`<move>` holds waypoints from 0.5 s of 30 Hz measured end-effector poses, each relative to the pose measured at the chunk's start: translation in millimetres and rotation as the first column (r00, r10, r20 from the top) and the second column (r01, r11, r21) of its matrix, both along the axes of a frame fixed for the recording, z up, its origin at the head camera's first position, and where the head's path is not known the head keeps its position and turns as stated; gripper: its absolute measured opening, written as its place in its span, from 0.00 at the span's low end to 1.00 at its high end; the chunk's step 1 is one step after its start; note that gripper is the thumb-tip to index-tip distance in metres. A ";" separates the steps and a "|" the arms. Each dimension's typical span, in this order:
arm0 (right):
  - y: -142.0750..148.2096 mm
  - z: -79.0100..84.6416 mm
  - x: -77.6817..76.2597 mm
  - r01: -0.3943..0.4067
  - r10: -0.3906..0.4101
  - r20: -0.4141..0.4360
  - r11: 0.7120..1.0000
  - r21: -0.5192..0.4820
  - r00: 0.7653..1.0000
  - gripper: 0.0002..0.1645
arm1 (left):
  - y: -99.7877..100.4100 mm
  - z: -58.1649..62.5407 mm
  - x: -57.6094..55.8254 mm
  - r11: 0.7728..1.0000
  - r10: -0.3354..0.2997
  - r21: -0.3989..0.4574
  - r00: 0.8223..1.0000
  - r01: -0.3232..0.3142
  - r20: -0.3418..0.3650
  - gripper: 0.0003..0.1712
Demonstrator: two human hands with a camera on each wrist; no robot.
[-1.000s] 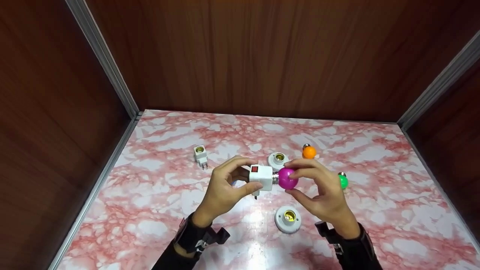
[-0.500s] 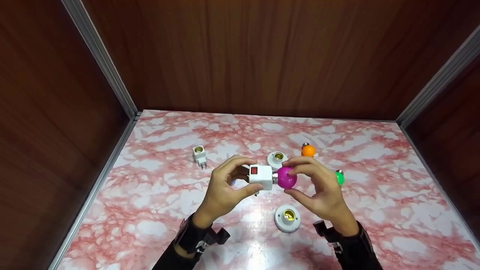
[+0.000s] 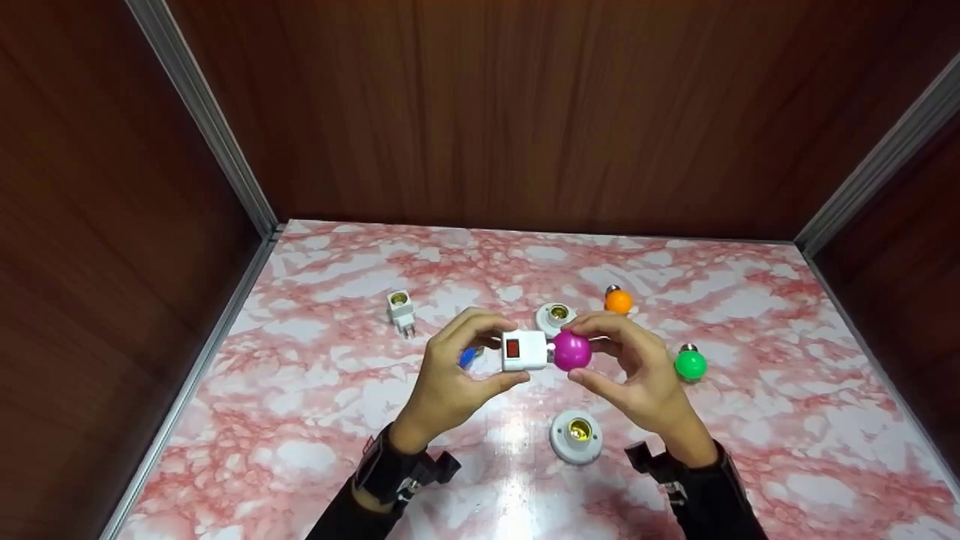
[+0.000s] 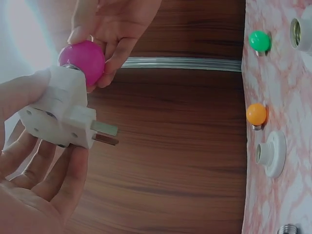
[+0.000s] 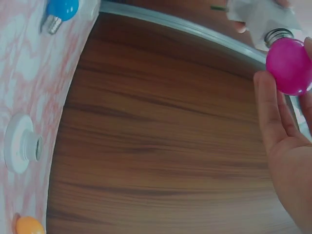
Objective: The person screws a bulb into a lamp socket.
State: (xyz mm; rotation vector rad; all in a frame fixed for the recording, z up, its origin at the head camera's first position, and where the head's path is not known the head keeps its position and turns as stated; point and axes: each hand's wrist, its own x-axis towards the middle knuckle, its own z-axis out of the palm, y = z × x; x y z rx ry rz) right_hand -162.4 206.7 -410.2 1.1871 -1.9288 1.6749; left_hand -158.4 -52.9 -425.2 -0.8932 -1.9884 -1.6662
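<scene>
Dark wood panels [image 3: 480,112] back a red-and-white marbled table [image 3: 300,454] as a person's left hand [image 3: 448,375] grips a white adapter [image 3: 531,350] at centre frame and the right hand [image 3: 637,367] pinches a pink bulb [image 3: 572,351] against its socket, both held above the surface. Threads show between bulb and adapter, so the step looks like screwing, in or out unclear; the next move seems to call for a steady left grip, straight alignment and small fingertip turns. Right of centre, a far socket [image 3: 546,319] and a near socket [image 3: 565,448] hold no bulb; neither does a spare adapter [image 3: 402,311], left of centre. An orange bulb [image 3: 619,302], green bulb [image 3: 691,365] and blue bulb [image 3: 467,358] lie loose.
</scene>
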 end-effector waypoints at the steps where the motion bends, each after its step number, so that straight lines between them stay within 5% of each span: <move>1: 0.2 -0.2 0.4 0.010 -0.011 0.039 1.000 0.005 0.999 0.30 | 0.2 -0.5 -0.6 1.000 0.001 -0.004 1.000 -0.001 -0.006 0.31; 4: 0.2 -0.2 2.4 0.054 -0.057 0.171 0.998 0.019 0.984 0.27 | 0.5 -2.1 -2.3 1.000 0.001 -0.008 1.000 -0.001 -0.013 0.30; 9: -1.9 1.2 5.1 0.161 -0.175 0.360 0.985 0.069 0.917 0.22 | 1.8 -5.5 -5.5 1.000 -0.004 -0.017 1.000 0.004 -0.017 0.29; 12: -3.6 2.2 5.6 0.214 -0.244 0.401 0.970 0.119 0.883 0.21 | 2.5 -8.8 -8.0 1.000 -0.009 -0.011 1.000 0.009 -0.003 0.29; 15: -4.4 1.9 5.2 0.233 -0.266 0.400 0.964 0.131 0.877 0.20 | 3.3 -12.8 -10.3 0.999 -0.033 0.020 0.998 0.032 0.053 0.31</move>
